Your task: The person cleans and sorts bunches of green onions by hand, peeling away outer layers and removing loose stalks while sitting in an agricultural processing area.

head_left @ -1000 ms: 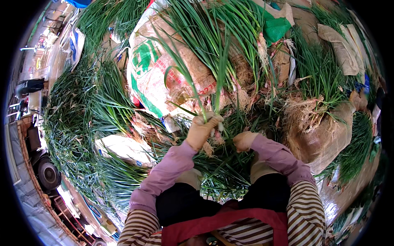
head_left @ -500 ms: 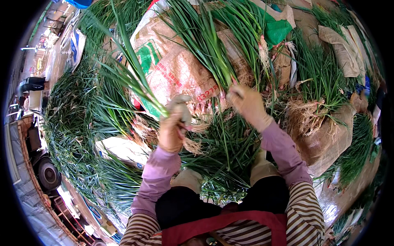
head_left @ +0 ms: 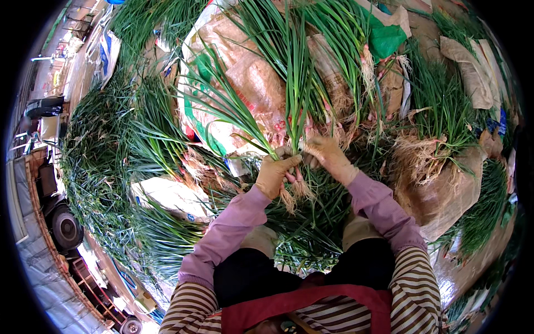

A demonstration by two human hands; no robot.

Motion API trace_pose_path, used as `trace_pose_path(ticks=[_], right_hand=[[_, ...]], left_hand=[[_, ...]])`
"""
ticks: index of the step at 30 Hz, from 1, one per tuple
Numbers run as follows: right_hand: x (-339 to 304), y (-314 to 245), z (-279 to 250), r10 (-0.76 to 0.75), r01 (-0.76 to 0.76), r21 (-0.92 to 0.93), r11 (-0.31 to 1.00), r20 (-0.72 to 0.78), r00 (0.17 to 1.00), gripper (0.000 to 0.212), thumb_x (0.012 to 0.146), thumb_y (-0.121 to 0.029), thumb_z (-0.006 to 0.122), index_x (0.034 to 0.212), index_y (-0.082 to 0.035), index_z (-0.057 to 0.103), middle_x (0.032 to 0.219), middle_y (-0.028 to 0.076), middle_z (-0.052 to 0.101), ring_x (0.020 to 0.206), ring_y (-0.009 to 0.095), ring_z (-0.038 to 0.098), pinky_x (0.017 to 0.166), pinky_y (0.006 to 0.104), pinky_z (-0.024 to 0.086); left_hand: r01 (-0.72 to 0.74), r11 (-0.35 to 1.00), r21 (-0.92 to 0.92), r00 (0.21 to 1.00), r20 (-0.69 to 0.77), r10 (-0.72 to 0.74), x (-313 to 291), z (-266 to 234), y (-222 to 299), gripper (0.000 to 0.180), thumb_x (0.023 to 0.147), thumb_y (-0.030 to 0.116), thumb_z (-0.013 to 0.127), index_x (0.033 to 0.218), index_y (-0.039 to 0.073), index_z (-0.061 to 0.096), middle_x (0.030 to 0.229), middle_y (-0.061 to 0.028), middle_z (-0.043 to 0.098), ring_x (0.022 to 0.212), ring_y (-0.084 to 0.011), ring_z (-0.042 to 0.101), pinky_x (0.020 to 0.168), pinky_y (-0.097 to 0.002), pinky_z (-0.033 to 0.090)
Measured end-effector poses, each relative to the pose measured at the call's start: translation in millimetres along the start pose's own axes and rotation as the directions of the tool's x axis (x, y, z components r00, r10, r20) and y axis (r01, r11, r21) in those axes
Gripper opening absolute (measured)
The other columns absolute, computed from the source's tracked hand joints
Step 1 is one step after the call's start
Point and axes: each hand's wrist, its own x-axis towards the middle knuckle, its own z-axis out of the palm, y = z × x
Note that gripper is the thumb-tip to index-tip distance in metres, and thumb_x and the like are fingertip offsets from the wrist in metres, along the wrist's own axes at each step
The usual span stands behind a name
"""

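My left hand [head_left: 272,173], in what looks like a tan glove, is closed round a small bunch of green onions [head_left: 297,92]. Their leaves fan up and away from me, and the pinkish bulbs and pale roots [head_left: 293,193] hang below the fingers. Close beside it, my right hand [head_left: 329,158] has its fingers curled against the same stems; its fingertips are partly hidden. Just beyond the hands, more green onions [head_left: 264,28] lie on a brown woven sack [head_left: 222,39] with green and red print.
Green onions with bushy roots [head_left: 425,156] rest on brown sacking [head_left: 456,189] at the right. Heaps of leaves [head_left: 100,150] spread across the left, near a white sack [head_left: 172,195]. A wheeled vehicle [head_left: 68,229] stands at the far left.
My left hand has moved right with its green onions. My right hand has come back from the pile toward it, and upright stalks now stand between the two hands.
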Motion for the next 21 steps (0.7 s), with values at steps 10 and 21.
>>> trace_pose_path(ticks=[10,21], right_hand=[[5.3,5.1,13.9,-0.425,0.326,-0.436,0.839,-0.148,0.893,0.023,0.087,-0.020,0.057,0.075,0.001,0.056,0.066,0.018,0.056,0.061,0.034,0.056,0.058,0.0419,0.044],[34.2,-30.6,-39.5,-0.588,0.119,-0.799,0.590,-0.324,0.741,0.028,0.083,-0.032,0.060,0.092,-0.006,0.063,0.084,0.017,0.062,0.080,0.036,0.060,0.069,0.0438,0.047]], left_hand=[[-0.104,0.992,-0.067,0.994,0.012,0.105,-10.1,12.8,2.2,0.016,0.088,0.019,0.061,0.085,0.004,0.057,0.065,-0.0059,0.061,0.046,-0.0112,0.058,0.036,-0.0188,0.039],[-0.227,0.962,-0.151,0.951,-0.248,0.185,-22.8,-24.1,10.8,0.024,0.089,0.028,0.061,0.097,0.007,0.056,0.062,-0.0007,0.055,0.047,-0.0092,0.055,0.038,-0.0208,0.040]])
